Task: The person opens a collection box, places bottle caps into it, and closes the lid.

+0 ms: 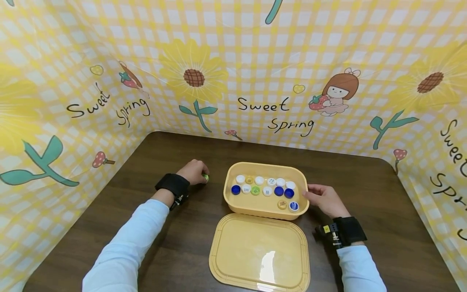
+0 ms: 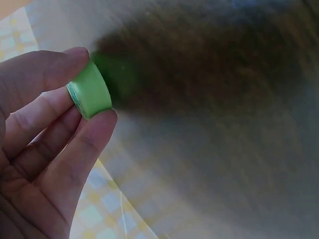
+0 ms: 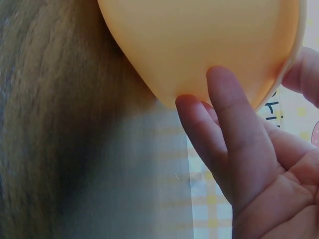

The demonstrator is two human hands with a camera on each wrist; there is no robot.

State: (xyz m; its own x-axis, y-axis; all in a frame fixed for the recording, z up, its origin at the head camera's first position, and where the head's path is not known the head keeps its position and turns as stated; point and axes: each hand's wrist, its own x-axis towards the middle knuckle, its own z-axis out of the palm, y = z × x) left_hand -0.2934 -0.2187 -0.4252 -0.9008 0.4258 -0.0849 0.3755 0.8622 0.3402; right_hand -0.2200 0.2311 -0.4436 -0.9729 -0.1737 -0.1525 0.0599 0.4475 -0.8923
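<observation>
Between thumb and fingertips my left hand (image 1: 193, 172) pinches a green bottle cap (image 2: 90, 91), held close to the dark table left of the yellow plastic box (image 1: 229, 198). In the box lie several bottle caps: white ones, blue ones (image 1: 236, 190), yellowish ones (image 1: 282, 204) and a light green one (image 1: 255, 190). Most form two rows along the far side; two sit near the front right corner. My right hand (image 1: 327, 199) holds the box's right end, its thumb over the rim and its fingers (image 3: 234, 104) against the outer wall.
A yellow lid (image 1: 255, 251) lies flat on the table (image 1: 175, 251), just in front of the box. Yellow checked cloth (image 1: 233, 73) with flower prints hangs along the table's back and both sides.
</observation>
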